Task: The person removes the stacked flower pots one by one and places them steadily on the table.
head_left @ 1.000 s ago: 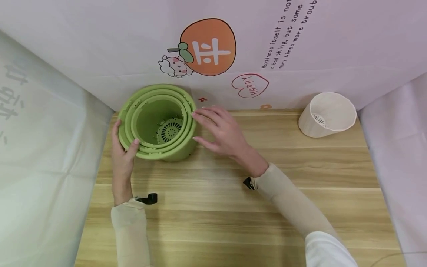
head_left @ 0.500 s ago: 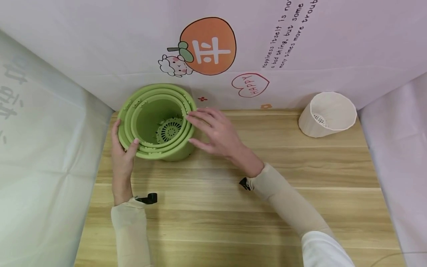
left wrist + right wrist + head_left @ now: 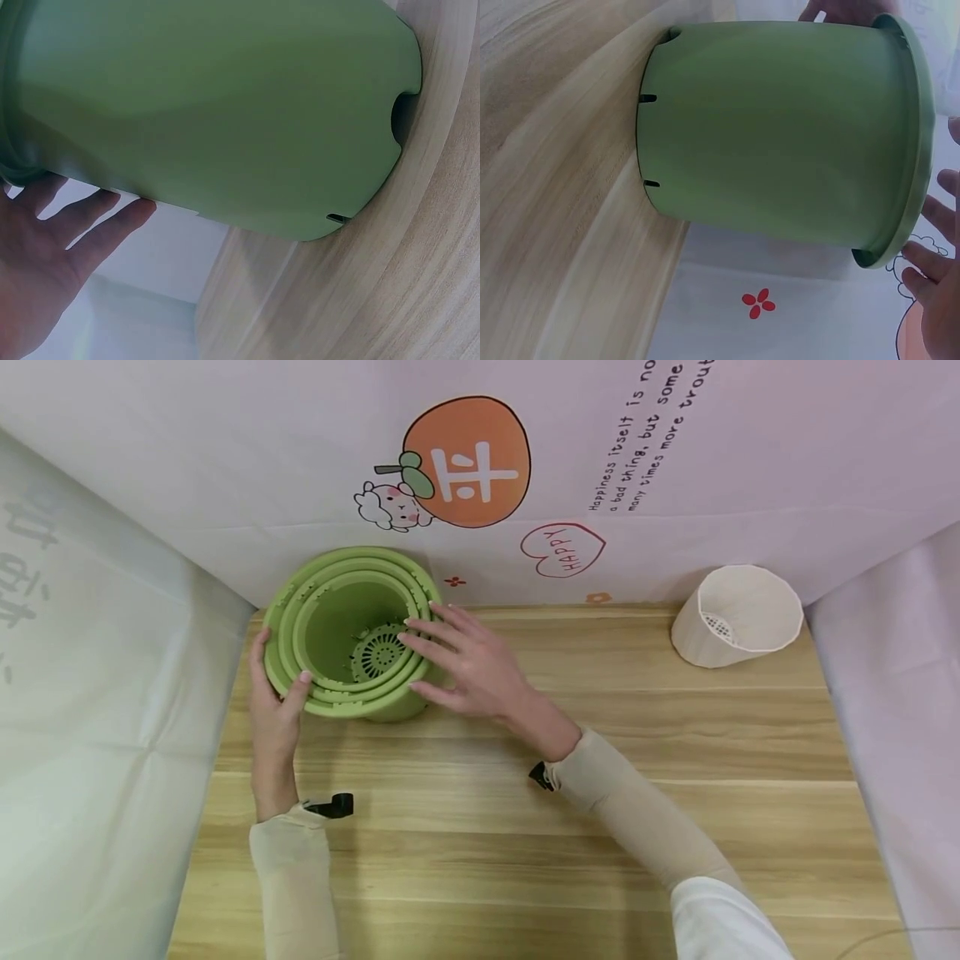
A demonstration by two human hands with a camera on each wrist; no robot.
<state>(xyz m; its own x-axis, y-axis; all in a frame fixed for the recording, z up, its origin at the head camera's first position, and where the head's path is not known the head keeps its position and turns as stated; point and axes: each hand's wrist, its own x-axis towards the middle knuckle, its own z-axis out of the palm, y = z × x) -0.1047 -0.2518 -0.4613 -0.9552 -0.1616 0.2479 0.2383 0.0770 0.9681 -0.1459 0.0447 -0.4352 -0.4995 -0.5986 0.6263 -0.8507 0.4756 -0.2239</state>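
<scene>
Three green plastic flower pots (image 3: 352, 703) stand nested one inside another at the back left of the table, with a slotted base showing inside the innermost pot (image 3: 330, 635). My left hand (image 3: 276, 714) holds the outer pot by its left rim, thumb over the edge and fingers along the outside. In the left wrist view, those fingers lie against the outer wall (image 3: 210, 112). Over the right side of the rims reaches my right hand (image 3: 480, 670), its fingers spread and extended. The right wrist view has that hand's fingers (image 3: 930, 262) right at the outer rim.
At the back right stands a white ribbed pot (image 3: 701, 635) with a perforated base. A printed white cloth (image 3: 300, 452) rises behind the wooden table (image 3: 480, 827), and pale cloth panels close off both sides.
My right hand has moved left from the outer rim, so its fingertips now reach over the inner pots' rims. My left hand and the pots have stayed in place.
</scene>
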